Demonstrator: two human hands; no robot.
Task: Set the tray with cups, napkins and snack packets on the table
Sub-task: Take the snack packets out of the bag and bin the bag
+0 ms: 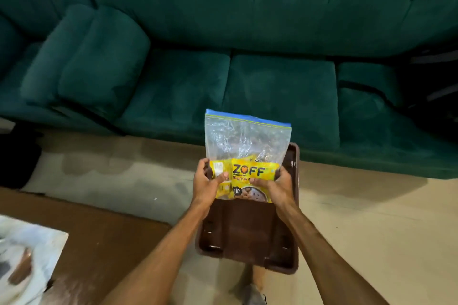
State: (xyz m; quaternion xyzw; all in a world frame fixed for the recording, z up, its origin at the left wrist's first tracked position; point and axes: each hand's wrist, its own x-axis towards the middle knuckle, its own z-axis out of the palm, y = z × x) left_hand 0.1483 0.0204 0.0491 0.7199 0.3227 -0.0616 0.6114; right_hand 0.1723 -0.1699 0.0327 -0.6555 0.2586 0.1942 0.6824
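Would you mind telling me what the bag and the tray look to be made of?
Bag: thin clear plastic film, judging by its crinkles, glints and blue zip strip. Tray: probably glossy brown moulded plastic, given the highlights along its rim; lacquered wood can't be excluded.

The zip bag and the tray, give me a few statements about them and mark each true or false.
1. Both hands hold the clear zip bag. True: the left hand and the right hand grip its lower part.
2. The bag holds red packets. False: the snack packets inside are yellow.
3. A brown tray is below the bag. True.
4. The bag's blue strip is at the bottom. False: it runs along the top.
5. The sofa is grey. False: it is dark green.
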